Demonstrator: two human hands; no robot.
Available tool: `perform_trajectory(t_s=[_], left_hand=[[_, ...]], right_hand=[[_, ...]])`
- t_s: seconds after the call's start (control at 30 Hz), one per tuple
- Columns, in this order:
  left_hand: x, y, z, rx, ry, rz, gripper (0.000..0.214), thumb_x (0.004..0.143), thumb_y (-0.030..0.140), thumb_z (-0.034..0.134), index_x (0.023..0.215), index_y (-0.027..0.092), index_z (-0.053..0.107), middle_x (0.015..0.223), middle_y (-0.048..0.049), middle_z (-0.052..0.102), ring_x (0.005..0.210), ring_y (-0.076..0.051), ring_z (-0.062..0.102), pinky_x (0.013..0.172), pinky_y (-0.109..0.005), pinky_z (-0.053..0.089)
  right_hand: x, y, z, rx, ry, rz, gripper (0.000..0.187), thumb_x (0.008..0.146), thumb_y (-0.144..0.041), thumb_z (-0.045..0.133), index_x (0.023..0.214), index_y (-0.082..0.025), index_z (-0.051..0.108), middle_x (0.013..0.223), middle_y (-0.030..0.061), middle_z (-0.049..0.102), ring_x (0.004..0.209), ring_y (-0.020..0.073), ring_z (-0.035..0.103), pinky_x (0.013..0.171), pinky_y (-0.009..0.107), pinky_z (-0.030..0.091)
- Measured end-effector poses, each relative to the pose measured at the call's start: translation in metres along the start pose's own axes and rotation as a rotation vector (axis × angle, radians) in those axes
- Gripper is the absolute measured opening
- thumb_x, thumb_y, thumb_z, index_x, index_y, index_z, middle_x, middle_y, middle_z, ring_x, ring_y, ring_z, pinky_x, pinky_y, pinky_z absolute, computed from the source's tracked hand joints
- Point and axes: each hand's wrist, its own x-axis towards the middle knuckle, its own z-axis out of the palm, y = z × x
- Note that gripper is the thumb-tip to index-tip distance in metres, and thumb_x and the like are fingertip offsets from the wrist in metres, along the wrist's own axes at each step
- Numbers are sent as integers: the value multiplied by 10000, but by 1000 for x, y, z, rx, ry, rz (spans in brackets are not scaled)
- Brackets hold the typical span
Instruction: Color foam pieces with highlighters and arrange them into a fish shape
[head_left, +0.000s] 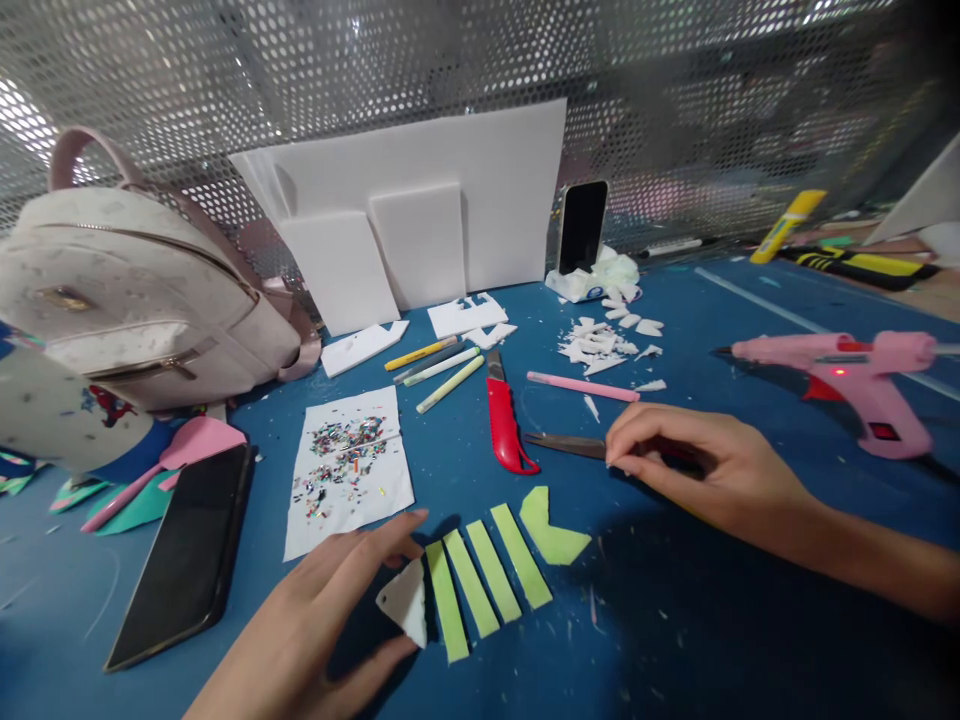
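My left hand (337, 600) rests on the blue table, thumb and fingers closed around a white triangular foam piece (405, 603) with a small hole like an eye. Four-sided light green strips (484, 580) lie side by side just right of it, followed by a green V-notched piece (553, 530); together they look like a fish. My right hand (697, 455) pinches a pair of scissors (566, 444) near the blades, which point left; the handles are mostly hidden under the hand. A red utility knife (506, 420) lies left of the blade tips.
A pink glue gun (832, 360) with a lit red light stands at right. Glitter covers a white sheet (300, 530) at left, near a black phone (187, 560). Markers (450, 385), a pink pen (581, 387), foam scraps (596, 345) and a backpack (150, 290) lie farther back.
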Motion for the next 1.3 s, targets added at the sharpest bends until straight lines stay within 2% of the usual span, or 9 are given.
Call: perform_trajectory(t_s=[0.2, 0.4, 0.53, 0.63, 0.73, 0.87, 0.93, 1.07, 1.3], left_hand=[[0, -1, 8, -145, 45, -94, 611, 936, 332, 609, 1495, 355, 364, 1189, 23, 724, 975, -114, 744, 876, -165, 591], [10, 9, 10, -203, 34, -112, 566, 938, 326, 594, 1465, 385, 397, 1166, 46, 721, 958, -99, 730, 880, -155, 586], [17, 14, 12, -209, 39, -109, 554, 941, 326, 592, 1459, 382, 403, 1162, 40, 722, 955, -105, 730, 872, -166, 593], [19, 16, 14, -213, 35, -91, 560, 937, 321, 601, 1457, 383, 402, 1162, 41, 725, 961, -106, 732, 877, -170, 593], [21, 20, 14, -233, 32, -105, 541, 939, 329, 606, 1440, 402, 416, 1164, 59, 723, 967, -99, 729, 889, -161, 584], [25, 24, 16, -250, 3, -86, 580, 925, 303, 641, 1441, 421, 402, 1183, 78, 718, 995, -88, 723, 918, -145, 565], [28, 26, 17, -255, 2, -70, 597, 922, 292, 648, 1447, 416, 393, 1185, 76, 718, 1001, -86, 722, 925, -141, 560], [34, 31, 20, -271, 19, -36, 594, 919, 274, 640, 1447, 404, 398, 1169, 66, 720, 983, -83, 722, 912, -138, 561], [50, 46, 26, -304, -6, 20, 590, 911, 236, 627, 1436, 390, 403, 1156, 47, 723, 979, -97, 724, 893, -175, 583]], right_hand=[[-4, -4, -14, -181, -167, 69, 181, 961, -399, 624, 918, -238, 694, 854, 19, 701, 600, 137, 551, 540, 266, 414], [-5, 14, -40, -506, -12, -67, 182, 992, -386, 546, 948, -256, 666, 918, 26, 698, 689, 185, 625, 592, 308, 447], [-2, 16, -48, -687, 56, -175, 225, 1001, -333, 510, 1138, -231, 657, 1154, 85, 694, 1038, 293, 664, 823, 412, 522], [-5, 3, -42, -631, -29, -233, 352, 994, -317, 538, 1329, -215, 569, 1308, 112, 631, 1201, 309, 603, 963, 457, 508], [-10, -12, -27, -476, -236, -315, 444, 992, -344, 586, 1416, -242, 505, 1398, 95, 592, 1296, 282, 552, 1059, 458, 481], [-9, -21, -3, -334, -472, -287, 733, 927, -536, 682, 1529, -211, 419, 1530, 121, 502, 1424, 316, 441, 1134, 509, 443], [-5, -20, 6, -300, -535, -260, 815, 919, -562, 681, 1564, -165, 382, 1569, 148, 461, 1473, 349, 369, 1168, 556, 398], [2, -19, 12, -269, -549, -251, 833, 874, -473, 759, 1555, -142, 414, 1550, 164, 481, 1459, 363, 377, 1191, 568, 357], [-13, -19, -6, -265, -447, -236, 730, 869, -421, 764, 1495, -164, 490, 1505, 175, 521, 1417, 349, 444, 1138, 543, 430]])
